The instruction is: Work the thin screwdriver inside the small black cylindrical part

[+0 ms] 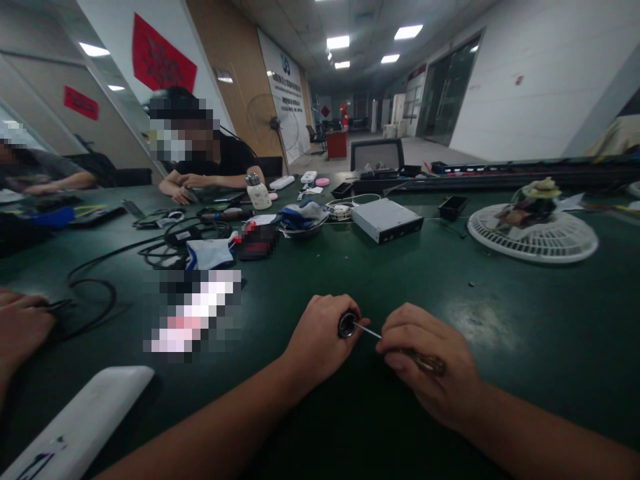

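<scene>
Black ring (347, 325) against left fingers (330, 313); right hand (430, 363) holds screwdriver (369, 331) touching it.

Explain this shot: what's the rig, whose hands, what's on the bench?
There's no machine here. The one view comes from a camera worn on a person's head, looking forward and down, so the two bare hands are the wearer's own. The left hand grips a small dark ring-shaped part. The right hand holds what looks like a thin screwdriver, its shaft reaching to the ring. The green workbench also carries a flat silver drive unit, a round white fan guard and black cables. A co-worker sits across the bench.
</scene>
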Demonstrator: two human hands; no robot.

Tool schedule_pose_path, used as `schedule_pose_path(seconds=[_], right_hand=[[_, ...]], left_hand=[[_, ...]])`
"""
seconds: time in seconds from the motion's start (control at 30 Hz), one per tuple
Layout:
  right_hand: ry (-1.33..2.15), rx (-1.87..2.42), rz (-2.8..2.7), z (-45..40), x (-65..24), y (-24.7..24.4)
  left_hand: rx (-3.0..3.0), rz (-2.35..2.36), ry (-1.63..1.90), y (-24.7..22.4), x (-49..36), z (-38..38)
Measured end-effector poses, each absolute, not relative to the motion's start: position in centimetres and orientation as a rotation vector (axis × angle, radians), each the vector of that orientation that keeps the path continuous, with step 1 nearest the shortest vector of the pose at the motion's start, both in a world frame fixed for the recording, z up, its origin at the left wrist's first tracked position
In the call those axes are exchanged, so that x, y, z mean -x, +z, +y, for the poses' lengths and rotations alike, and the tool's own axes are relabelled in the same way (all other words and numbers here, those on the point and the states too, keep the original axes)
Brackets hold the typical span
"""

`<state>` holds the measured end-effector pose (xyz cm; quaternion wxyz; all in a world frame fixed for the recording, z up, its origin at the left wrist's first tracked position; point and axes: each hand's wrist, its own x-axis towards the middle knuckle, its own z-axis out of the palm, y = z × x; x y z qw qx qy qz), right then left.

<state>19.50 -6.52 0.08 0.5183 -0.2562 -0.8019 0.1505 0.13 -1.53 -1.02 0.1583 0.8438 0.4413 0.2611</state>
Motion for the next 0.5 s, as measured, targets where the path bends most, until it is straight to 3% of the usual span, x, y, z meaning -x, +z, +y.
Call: schedule_pose_path(seconds=[0.5], right_hand=[[0.362, 0.628, -1.930, -6.56, -19.47, -0.13]], left_hand=[[-2.426, 1.236, 0.732, -1.05, -0.10, -1.48]])
